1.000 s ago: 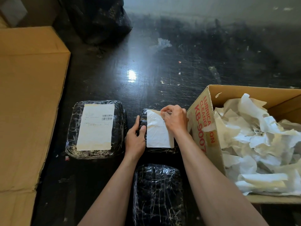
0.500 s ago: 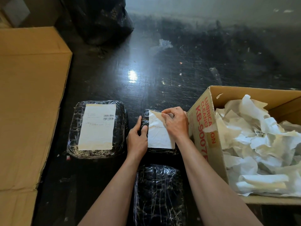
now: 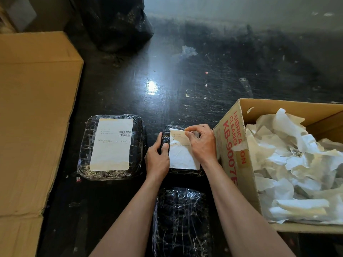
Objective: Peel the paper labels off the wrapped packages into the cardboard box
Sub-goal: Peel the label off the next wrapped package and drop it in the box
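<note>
Looks like it's well underway: cardboard box (image 3: 228,138) at the desk's right edge is heaped with paper. The right hand (image 3: 201,143) pinches the middle package (image 3: 185,172) label (image 3: 182,156) at its far corner, and the left hand (image 3: 157,160) has its grip wrapped round that package. The left package (image 3: 83,145) isn't peeled yet.

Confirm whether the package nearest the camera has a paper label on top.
No: the nearest package shows only bare, shiny black wrap on top, with no paper.

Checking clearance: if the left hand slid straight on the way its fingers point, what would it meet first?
Probably nothing new: the left hand grips the left edge of the middle package, and beyond lies only dark floor, though depth is unclear.
</note>
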`<state>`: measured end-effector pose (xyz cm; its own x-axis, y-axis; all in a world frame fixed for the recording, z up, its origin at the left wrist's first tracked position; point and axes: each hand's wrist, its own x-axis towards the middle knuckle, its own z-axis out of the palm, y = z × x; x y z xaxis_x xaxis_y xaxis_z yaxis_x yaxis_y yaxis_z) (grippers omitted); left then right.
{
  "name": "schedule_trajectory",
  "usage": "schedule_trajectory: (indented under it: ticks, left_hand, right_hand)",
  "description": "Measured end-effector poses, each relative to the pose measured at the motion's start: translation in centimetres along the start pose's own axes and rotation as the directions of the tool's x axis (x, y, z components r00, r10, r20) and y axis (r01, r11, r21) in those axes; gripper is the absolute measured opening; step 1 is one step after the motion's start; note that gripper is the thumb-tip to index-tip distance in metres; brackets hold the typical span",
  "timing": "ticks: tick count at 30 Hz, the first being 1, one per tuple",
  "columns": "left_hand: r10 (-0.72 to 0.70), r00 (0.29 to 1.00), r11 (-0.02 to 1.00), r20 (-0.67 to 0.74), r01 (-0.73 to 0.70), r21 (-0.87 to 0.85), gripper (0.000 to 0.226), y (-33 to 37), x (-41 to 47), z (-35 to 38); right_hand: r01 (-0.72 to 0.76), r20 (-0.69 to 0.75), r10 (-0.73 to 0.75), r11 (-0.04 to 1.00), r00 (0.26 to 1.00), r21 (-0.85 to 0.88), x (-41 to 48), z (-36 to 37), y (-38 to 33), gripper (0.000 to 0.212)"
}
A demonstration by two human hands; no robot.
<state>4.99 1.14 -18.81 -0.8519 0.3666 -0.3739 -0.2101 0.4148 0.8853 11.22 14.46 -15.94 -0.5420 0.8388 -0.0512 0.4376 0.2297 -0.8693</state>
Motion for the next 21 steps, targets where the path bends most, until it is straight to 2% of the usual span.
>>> schedule_trajectory:
  ticks: [5, 9, 10, 15, 19, 21]
  left_hand:
    - [-0.017, 1.000, 1.000, -0.006, 0.017, 0.015, 0.049, 0.0, 0.1, 0.0]
    - [-0.045, 0.999, 0.999, 0.028, 0.044, 0.020, 0.053, 0.4, 0.3, -0.2]
    - [-0.046, 0.998, 0.999, 0.035, 0.045, 0.020, 0.053, 0.3, 0.4, -0.2]
    - [-0.035, 0.998, 0.999, 0.056, 0.033, 0.040, 0.052, 0.6, 0.1, -0.3]
    - [-0.018, 0.998, 0.999, 0.068, 0.015, 0.033, 0.054, 0.4, 0.2, -0.4]
    - [-0.010, 0.997, 0.999, 0.075, 0.008, 0.033, 0.055, 0.2, 0.2, -0.4]
  right_hand:
    - [-0.004, 0.000, 0.004, 1.000, 1.000, 0.019, -0.6, -0.1, -0.3, 0.029]
    - [0.068, 0.068, -0.056, 0.982, 0.996, -0.176, -0.3, -0.1, -0.7, 0.005]
    - [0.074, 0.080, -0.058, 0.976, 0.995, -0.207, -0.1, -0.2, -0.7, 0.005]
    - [0.061, 0.092, -0.042, 0.973, 0.995, -0.222, 0.2, -0.2, -0.7, 0.012]
    - [0.018, 0.120, 0.001, 0.988, 0.993, -0.155, 0.4, -0.3, -1.1, 0.042]
    - [-0.001, 0.137, 0.026, 0.984, 0.990, -0.181, 0.8, -0.3, -1.2, 0.030]
